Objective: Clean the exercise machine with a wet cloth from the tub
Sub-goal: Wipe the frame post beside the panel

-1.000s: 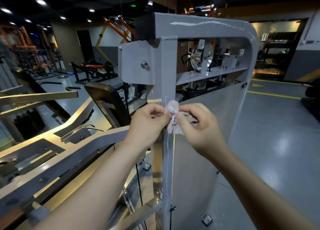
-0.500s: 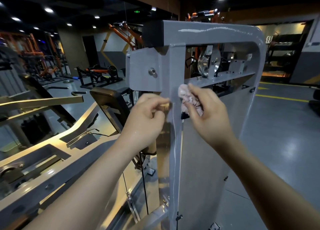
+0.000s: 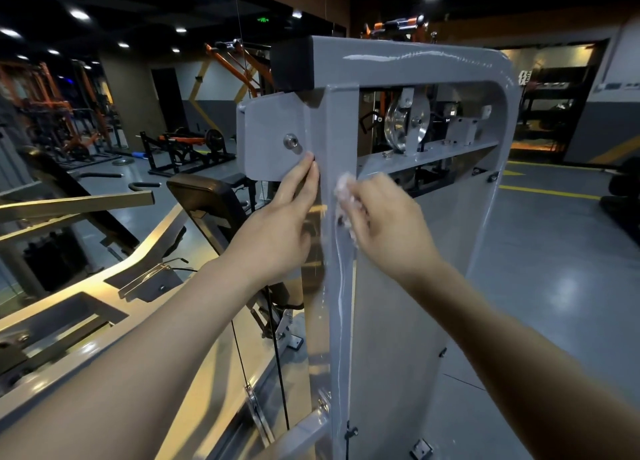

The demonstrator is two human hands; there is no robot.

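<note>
at the upright post [image 3: 341,338] of the grey exercise machine [image 3: 412,65], below the top beam, the cloth [image 3: 342,185] is held bunched in the right hand [image 3: 384,217]. its fingers are curled round the cloth and pressed to the post's front face. the left hand [image 3: 280,224] is laid flat, fingers straight, against the edge where the side plate [image 3: 266,130] meets the post, just under a bolt [image 3: 292,141]. nothing is grasped by it.

handling, as judged: the cloth is soft, light and limp, and is best kept wadded in the palm so a broad pad is presented to the metal. wet, it may slip on the glossy paint. the machine is rigid and heavy and is not expected to shift under wiping pressure. care is advised near the pulley [image 3: 407,125].

hidden or unclear: most of the cloth is covered by the right hand, so its size and wetness cannot be read. the tub is not in view. streaks on the post may be water or glare; which cannot be told. the machine's base is cut off at the lower edge.
</note>
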